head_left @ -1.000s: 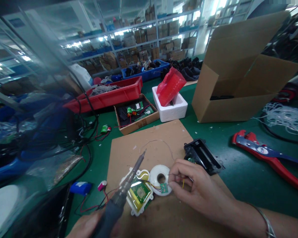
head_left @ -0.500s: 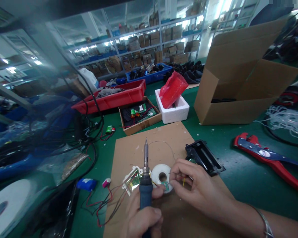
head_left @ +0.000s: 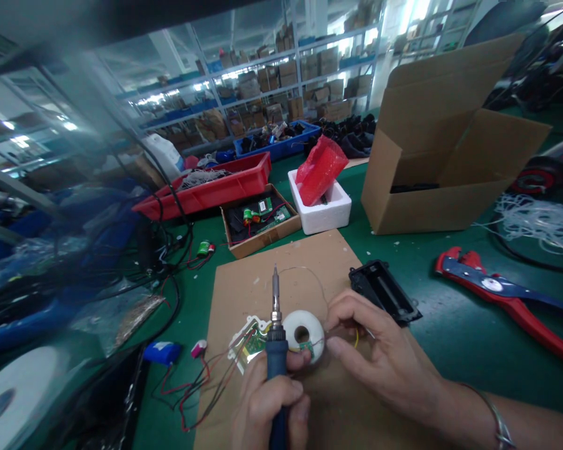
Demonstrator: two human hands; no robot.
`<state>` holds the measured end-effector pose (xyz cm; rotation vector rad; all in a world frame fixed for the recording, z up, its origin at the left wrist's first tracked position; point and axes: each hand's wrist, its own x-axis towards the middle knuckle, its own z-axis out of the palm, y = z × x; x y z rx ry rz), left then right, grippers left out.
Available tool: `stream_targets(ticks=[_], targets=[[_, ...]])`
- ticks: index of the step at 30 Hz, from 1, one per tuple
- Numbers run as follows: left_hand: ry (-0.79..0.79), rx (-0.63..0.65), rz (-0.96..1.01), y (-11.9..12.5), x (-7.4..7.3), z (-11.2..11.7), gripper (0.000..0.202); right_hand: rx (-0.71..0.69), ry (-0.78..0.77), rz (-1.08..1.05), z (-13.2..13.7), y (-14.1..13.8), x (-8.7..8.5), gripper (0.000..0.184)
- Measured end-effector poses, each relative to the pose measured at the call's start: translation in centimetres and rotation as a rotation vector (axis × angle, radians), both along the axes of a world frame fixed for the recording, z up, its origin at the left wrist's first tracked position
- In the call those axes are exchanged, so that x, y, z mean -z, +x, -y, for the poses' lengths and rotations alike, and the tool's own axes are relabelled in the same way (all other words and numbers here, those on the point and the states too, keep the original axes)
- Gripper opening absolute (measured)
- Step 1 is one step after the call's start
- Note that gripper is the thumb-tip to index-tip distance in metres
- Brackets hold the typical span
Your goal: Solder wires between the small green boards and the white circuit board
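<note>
My left hand [head_left: 272, 397] is closed around the blue handle of a soldering iron [head_left: 276, 350], whose metal tip points up and away. A finger of that hand also rests at a small green circuit board [head_left: 306, 347], lying over a white ring-shaped roll [head_left: 291, 325]. My right hand [head_left: 380, 350] is at the roll's right side, finger and thumb around a thin solder wire [head_left: 318, 342]. A yellow wire [head_left: 357, 338] shows by its palm. Left of the iron lies a larger green board in a clear-edged frame [head_left: 248, 344], with red and black leads.
A cardboard sheet [head_left: 244, 275] lies under the work. Beyond it stand a parts box [head_left: 263, 237], a white foam box [head_left: 326, 217] and an open carton [head_left: 422, 212]. A black housing [head_left: 385, 290] and red-blue cutters [head_left: 492, 284] lie right; a blue battery [head_left: 162, 352] lies left.
My right hand's finger and thumb have spread a little, and the solder wire's end sits lower, over the small board. The whole view has shifted slightly; my left hand keeps the soldering iron.
</note>
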<state>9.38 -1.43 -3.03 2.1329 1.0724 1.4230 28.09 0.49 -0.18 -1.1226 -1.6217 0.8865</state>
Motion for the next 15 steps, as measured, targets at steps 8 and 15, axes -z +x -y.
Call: stream_targets(ticks=[8,15], targets=[[-0.12,0.03,-0.042,-0.7,1.0,0.3,0.019,0.001,-0.004,0.003,-0.2,0.0,-0.3,0.016],[-0.133,0.019,-0.081,-0.6,1.1,0.4,0.026,-0.015,-0.005,0.022,-0.5,-0.5,0.5,0.014]])
